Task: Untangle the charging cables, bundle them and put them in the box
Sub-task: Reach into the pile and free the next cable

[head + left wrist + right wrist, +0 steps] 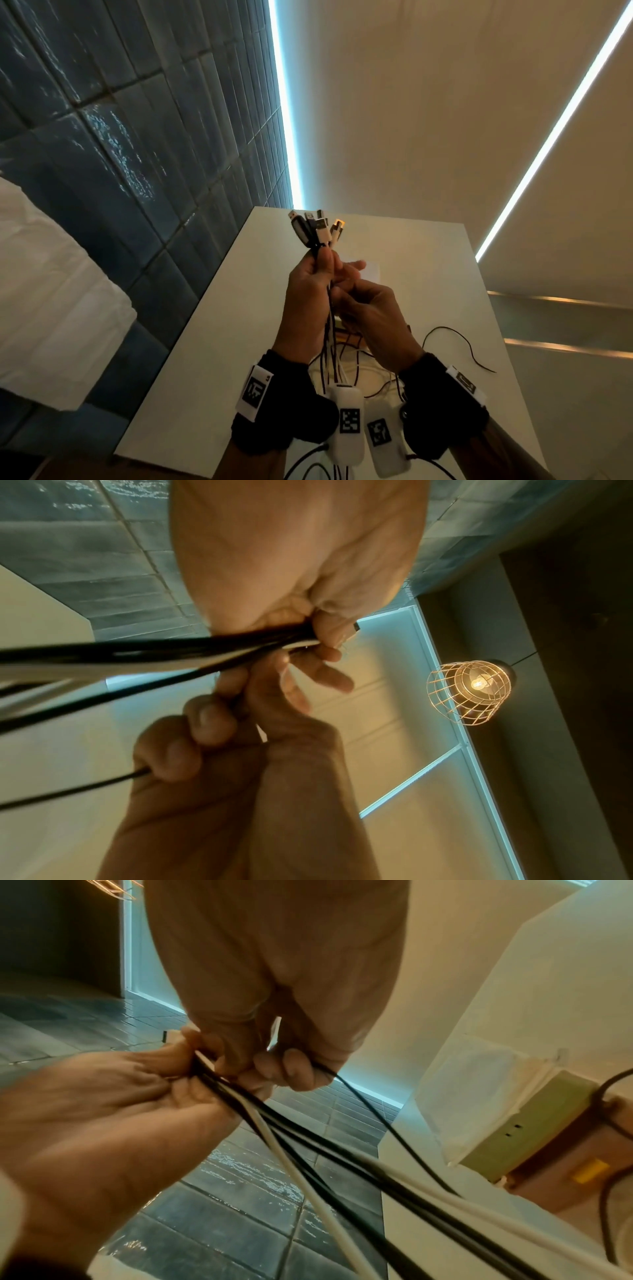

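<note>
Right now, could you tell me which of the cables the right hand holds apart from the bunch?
A thin black cable: the right hand grips it alone, while the left hand grips the black-and-white bunch.

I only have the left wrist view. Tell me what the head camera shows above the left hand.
Observer: The left hand holds a fan of USB plugs upright, black and white ones side by side.
Operator: Report where the loose ends go.
Observer: The cables hang down between both wrists onto the white table.
Operator: Say what the right hand is doing.
Observer: In the right wrist view, the right hand pinches one thin black cable, apart from the bunch.
Operator: Find the box.
Observer: A box with an open flap sits on the table, a dark cable lying across it.
</note>
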Tool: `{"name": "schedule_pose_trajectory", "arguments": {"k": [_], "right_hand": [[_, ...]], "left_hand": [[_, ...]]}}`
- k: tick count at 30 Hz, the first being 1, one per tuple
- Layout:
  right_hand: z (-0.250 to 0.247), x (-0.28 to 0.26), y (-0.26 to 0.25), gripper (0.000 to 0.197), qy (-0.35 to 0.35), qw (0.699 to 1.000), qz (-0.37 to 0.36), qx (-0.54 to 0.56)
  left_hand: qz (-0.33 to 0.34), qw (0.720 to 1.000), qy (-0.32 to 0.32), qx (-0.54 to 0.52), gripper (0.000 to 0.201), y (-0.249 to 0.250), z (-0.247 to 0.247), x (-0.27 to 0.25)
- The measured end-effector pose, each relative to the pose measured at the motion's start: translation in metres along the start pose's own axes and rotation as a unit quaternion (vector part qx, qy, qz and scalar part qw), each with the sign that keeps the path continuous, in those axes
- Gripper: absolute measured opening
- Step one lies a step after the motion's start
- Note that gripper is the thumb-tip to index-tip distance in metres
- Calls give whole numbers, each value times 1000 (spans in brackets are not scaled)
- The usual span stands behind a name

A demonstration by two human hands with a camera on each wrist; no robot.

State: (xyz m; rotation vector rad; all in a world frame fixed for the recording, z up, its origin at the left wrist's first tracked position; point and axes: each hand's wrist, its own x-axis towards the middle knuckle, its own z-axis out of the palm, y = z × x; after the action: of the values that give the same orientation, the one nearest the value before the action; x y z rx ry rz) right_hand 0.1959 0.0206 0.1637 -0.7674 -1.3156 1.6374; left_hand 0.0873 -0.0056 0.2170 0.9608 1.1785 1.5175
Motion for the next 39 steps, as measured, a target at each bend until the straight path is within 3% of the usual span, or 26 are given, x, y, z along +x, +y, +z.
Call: {"name": "schedule_pose_trajectory", "arguments": {"k": [5,10,13,16,22,25,28,35,39], "right_hand": [[0,-3,7,21,0,1000,14,-5],[7,-4,18,50,-1,1000,29,11],[5,-4,23,37,0,999,30,12],[2,-7,26,21,-7,1000,19,0],[-12,-12,55,30,-35,996,29,-70],[-19,-17,80,29,-27,991,58,-117],[-25,-18,101,22,-20,986,65,-153],[-38,-25,133,30,-25,957,124,-261],[-40,-19,119,29,33,956,150,-250]], "left_hand": [[4,997,37,-72,29,-1,-6,4],[-34,997,18,-73,25,-3,-9,6],[-96,988,0,-120,33,-1,-16,7],[-118,977,0,-175,27,2,-19,7],[-31,992,54,-112,27,11,-29,6],[6,988,65,-137,31,17,-35,7],[13,988,76,-134,32,17,-41,8],[23,992,76,-96,41,12,-51,7],[16,989,64,-133,47,11,-55,6]]}}
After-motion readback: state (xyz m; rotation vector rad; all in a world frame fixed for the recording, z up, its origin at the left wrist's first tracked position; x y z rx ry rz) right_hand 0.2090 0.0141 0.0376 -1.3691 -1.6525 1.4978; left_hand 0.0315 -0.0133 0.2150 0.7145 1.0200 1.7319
